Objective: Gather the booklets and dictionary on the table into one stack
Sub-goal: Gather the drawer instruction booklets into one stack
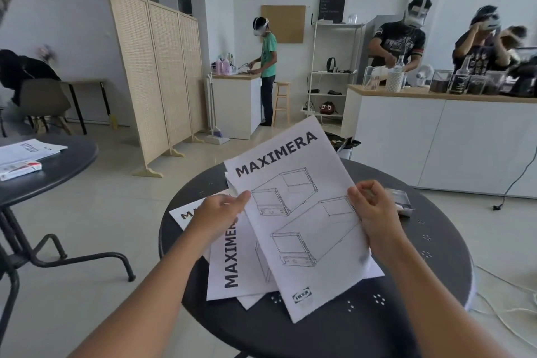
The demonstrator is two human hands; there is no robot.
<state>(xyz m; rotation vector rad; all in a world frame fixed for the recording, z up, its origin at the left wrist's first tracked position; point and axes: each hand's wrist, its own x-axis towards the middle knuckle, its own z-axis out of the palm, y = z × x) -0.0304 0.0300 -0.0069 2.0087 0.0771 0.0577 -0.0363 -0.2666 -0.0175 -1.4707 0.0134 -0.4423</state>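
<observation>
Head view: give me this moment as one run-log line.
left hand: grips top MAXIMERA booklet | right hand: grips same booklet | other MAXIMERA booklets: beneath, unaligned | dictionary: apart, unstacked

White walls, pale tiled floor (96, 212), a folding wicker screen (157, 75), white counters (436, 136).

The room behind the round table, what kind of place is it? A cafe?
Probably a cafe-style workspace: a white counter with a wooden top holds glass jars, a black chalkboard menu hangs on the wall, and small round dark metal tables stand about.
</observation>
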